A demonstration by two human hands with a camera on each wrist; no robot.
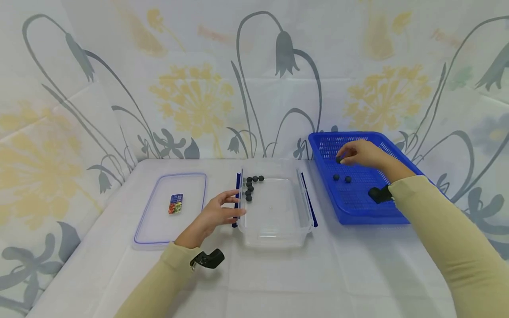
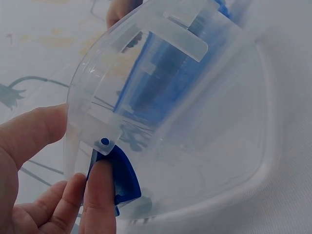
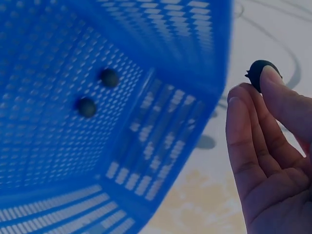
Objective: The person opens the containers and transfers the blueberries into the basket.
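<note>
A clear plastic box (image 1: 274, 229) with blue side latches stands in the middle of the table. Several blueberries (image 1: 249, 184) lie along its left side. My left hand (image 1: 214, 215) holds the box's left edge; in the left wrist view its thumb meets the rim and a finger lies against the blue latch (image 2: 124, 178). Over the blue basket (image 1: 346, 213), my right hand (image 1: 363, 153) pinches one blueberry (image 3: 260, 74) between thumb and fingertips, its small crown showing. Two more blueberries (image 3: 108, 77) sit apart on the basket's mesh floor.
A clear lid (image 1: 159, 223) with a blue seal and a printed label (image 1: 175, 204) lies flat left of the box. The table wears a white cloth (image 1: 278, 282). Behind it hangs a flower-patterned cloth (image 1: 266, 97).
</note>
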